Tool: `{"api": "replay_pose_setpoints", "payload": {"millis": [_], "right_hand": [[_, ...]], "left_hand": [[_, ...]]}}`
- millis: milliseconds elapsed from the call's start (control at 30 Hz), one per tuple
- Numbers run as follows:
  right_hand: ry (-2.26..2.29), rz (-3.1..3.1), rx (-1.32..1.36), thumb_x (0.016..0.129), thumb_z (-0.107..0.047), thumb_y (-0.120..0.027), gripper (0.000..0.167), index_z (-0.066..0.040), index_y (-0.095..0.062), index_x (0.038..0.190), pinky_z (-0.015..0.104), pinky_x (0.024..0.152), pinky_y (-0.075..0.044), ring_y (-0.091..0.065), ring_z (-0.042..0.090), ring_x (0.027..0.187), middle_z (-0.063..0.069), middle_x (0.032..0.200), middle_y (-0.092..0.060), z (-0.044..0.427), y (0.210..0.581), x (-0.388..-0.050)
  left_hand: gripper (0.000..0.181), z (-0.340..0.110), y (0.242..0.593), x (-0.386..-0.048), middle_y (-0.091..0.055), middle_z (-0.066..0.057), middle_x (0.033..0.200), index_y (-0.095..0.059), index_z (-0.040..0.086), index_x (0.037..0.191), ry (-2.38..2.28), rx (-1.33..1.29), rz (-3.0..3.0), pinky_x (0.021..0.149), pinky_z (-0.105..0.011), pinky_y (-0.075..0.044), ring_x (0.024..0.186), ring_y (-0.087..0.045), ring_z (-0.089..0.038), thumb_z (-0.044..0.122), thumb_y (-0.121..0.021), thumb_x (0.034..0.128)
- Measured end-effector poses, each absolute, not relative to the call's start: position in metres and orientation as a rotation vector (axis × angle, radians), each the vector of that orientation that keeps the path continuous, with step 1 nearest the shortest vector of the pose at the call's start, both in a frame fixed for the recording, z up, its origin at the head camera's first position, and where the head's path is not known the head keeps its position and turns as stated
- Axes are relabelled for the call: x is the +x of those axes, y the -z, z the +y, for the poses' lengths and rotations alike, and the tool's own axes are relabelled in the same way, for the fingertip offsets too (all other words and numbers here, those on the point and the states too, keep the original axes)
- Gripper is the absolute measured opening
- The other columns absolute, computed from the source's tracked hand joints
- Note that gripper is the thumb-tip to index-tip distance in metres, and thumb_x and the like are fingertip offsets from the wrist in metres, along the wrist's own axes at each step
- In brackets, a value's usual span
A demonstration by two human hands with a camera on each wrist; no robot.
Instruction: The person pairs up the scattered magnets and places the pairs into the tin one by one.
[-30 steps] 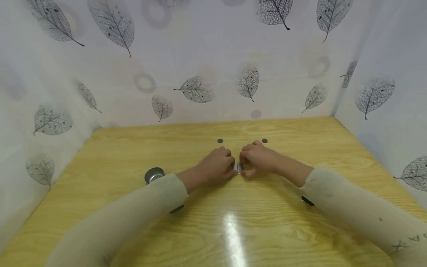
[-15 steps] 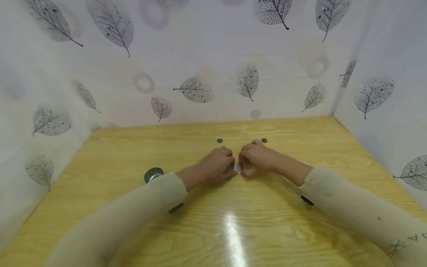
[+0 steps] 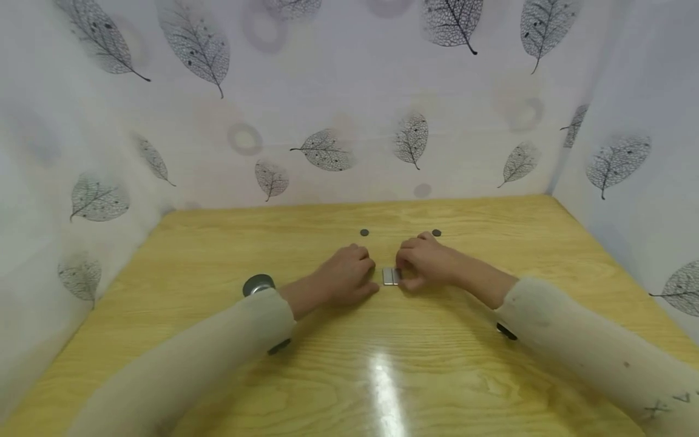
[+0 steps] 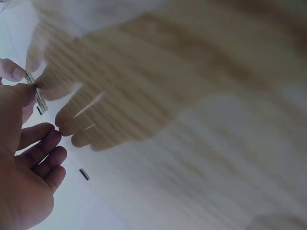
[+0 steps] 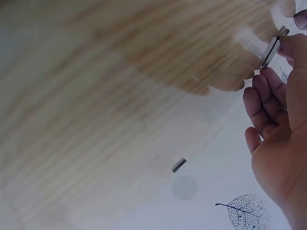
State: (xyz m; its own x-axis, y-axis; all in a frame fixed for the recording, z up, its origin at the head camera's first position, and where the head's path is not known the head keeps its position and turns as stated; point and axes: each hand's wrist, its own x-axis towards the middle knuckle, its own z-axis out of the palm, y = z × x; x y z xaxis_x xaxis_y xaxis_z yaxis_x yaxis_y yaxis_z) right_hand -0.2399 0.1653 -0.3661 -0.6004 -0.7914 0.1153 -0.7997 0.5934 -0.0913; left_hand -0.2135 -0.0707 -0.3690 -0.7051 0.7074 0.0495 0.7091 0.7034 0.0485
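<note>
Two small flat silver metal rectangles [image 3: 388, 277] lie side by side on the table, with a thin dark line between them. My right hand [image 3: 428, 262] pinches the right-hand one at its right edge between thumb and fingers; the fingertips partly cover it. To the left, my left hand [image 3: 346, 276] rests near the table, its fingers loosely bent and holding nothing. A narrow gap separates it from the metal in the head view. From the right wrist, the metal pieces [image 5: 272, 51] appear edge-on beside the thumb of my right hand [image 5: 283, 143].
Behind the hands lie two dark round discs, a left one [image 3: 364, 232] and a right one [image 3: 436, 232]. A round dark object with a shiny metal part [image 3: 258, 284] stands by the left sleeve, partly hidden. Leaf-printed cloth [image 3: 360, 109] encloses the wooden table [image 3: 437, 376] at the back and sides.
My left hand has let go of the left metal piece and drawn back slightly to the left, uncovering it. My right hand keeps its place. The head view has shifted slightly.
</note>
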Motion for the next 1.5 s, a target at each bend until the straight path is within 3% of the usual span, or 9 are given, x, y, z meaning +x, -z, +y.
{"api": "replay_pose_setpoints", "payload": {"millis": [433, 733, 1033, 1333, 1500], "right_hand": [[-0.242, -2.750, 1.407, 0.080, -0.040, -0.077, 0.031, -0.016, -0.070, 0.099, 0.041, 0.087, -0.036, -0.056, 0.013, 0.091, -0.005, 0.098, -0.064, 0.163, 0.366, -0.238], [-0.238, -2.769, 1.397, 0.083, -0.048, -0.076, 0.034, -0.019, -0.071, 0.101, 0.038, 0.083, -0.031, -0.052, 0.010, 0.087, -0.007, 0.099, -0.061, 0.159, 0.364, -0.239], [-0.341, -2.822, 1.432, 0.089, -0.039, -0.074, 0.026, -0.017, -0.068, 0.100, 0.038, 0.084, -0.034, -0.053, 0.011, 0.089, -0.006, 0.097, -0.061, 0.155, 0.362, -0.240], [-0.394, -2.999, 1.421, 0.094, -0.039, -0.067, 0.037, -0.007, -0.062, 0.113, 0.035, 0.081, -0.034, -0.052, 0.015, 0.094, 0.000, 0.104, -0.059, 0.154, 0.362, -0.244], [-0.411, -2.962, 1.455, 0.093, -0.038, -0.068, 0.035, -0.007, -0.063, 0.109, 0.035, 0.083, -0.043, -0.052, 0.013, 0.089, 0.000, 0.099, -0.059, 0.155, 0.363, -0.246]], "left_hand": [[0.043, -0.092, 0.370, -0.203, -0.061, -0.008, 0.110, -0.068, 0.003, 0.116, 0.143, -1.149, -2.910, 0.094, -0.037, -0.046, 0.101, -0.054, -0.022, 0.042, -0.062, 0.0966], [0.037, -0.111, 0.365, -0.198, -0.061, -0.009, 0.104, -0.069, 0.002, 0.110, 0.162, -1.133, -2.865, 0.093, -0.040, -0.047, 0.099, -0.055, -0.025, 0.036, -0.063, 0.0961], [0.039, -0.125, 0.364, -0.196, -0.062, -0.011, 0.107, -0.068, 0.001, 0.112, 0.142, -1.128, -2.851, 0.095, -0.041, -0.047, 0.100, -0.056, -0.025, 0.036, -0.063, 0.0963], [0.039, -0.140, 0.367, -0.192, -0.062, -0.011, 0.106, -0.068, 0.000, 0.111, 0.115, -1.122, -2.816, 0.095, -0.042, -0.047, 0.099, -0.056, -0.025, 0.035, -0.063, 0.0965], [0.037, -0.150, 0.365, -0.188, -0.062, -0.012, 0.103, -0.069, -0.001, 0.108, 0.118, -1.108, -2.773, 0.092, -0.042, -0.048, 0.097, -0.056, -0.027, 0.033, -0.066, 0.0945]]}}
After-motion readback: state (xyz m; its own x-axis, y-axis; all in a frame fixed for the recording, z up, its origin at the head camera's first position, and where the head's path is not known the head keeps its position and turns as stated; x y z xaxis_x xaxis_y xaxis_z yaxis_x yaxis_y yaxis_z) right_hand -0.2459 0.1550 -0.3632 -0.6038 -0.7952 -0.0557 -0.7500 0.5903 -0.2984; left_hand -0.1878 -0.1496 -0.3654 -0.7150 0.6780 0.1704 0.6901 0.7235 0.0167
